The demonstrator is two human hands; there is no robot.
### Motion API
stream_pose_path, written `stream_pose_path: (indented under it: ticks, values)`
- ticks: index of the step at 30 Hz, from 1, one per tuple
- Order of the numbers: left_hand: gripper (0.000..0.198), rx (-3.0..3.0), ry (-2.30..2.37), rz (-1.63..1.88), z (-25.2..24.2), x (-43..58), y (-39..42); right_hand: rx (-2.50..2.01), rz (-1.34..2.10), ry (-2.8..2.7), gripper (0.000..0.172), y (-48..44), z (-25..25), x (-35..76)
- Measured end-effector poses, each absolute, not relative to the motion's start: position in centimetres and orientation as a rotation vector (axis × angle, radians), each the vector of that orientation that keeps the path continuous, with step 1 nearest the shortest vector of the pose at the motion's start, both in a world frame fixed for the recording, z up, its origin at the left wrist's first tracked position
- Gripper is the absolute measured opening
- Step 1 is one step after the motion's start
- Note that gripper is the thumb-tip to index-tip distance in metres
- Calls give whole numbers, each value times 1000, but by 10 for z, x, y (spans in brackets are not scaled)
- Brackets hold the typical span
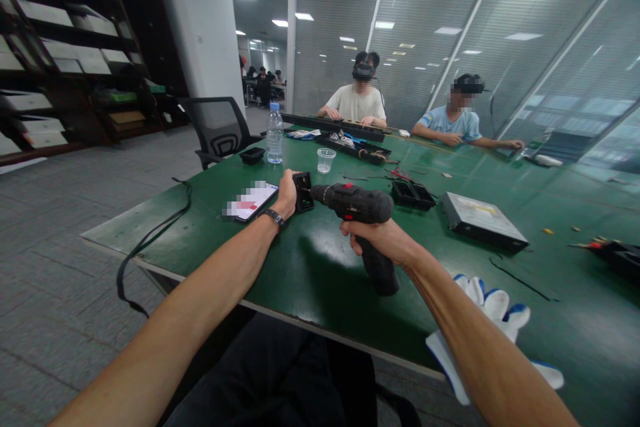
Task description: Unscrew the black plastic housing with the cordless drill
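Note:
My right hand [377, 238] is wrapped round the grip of a black cordless drill [363, 203] with red details. The drill points left, its tip at the open face of a small black plastic box [303, 192]. I cannot tell whether the bit touches the box. My left hand [287, 193] grips that box by its left side and holds it upright over the green table [280, 273]. Beside my left wrist lies a phone [253, 202] with a lit screen. White and blue work gloves [493, 310] rest partly under my right forearm.
A water bottle [275, 135], a clear plastic cup [326, 160] and a small black tray [253, 155] stand beyond my left hand. Right of the drill are black trays [413, 193] and a metal drive-like box [483, 220]. A black strap [155, 230] hangs over the left edge. Two people sit across.

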State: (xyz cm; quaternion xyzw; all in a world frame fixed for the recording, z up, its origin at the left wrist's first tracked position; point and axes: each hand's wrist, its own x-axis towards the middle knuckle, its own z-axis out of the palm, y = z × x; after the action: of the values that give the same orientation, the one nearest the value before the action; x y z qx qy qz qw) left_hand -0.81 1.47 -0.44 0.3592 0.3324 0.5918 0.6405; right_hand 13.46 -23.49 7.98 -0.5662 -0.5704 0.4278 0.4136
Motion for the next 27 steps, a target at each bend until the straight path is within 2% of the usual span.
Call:
stream_pose_path:
  ticks: [8, 17, 22, 27]
  values:
    - [30, 840, 774, 1349, -5, -8, 15, -1412, 1095, -1437, 20, -235, 78, 138]
    - [36, 819, 743, 1352, -5, -7, 16, -1249, 1201, -1388, 32, -232, 73, 141]
    - [35, 818, 762, 1339, -4, -8, 15, -1318, 1168, -1441, 21, -233, 74, 141]
    - [30, 827, 773, 1347, -5, -8, 16, -1411, 1132, -1448, 20, -233, 74, 140]
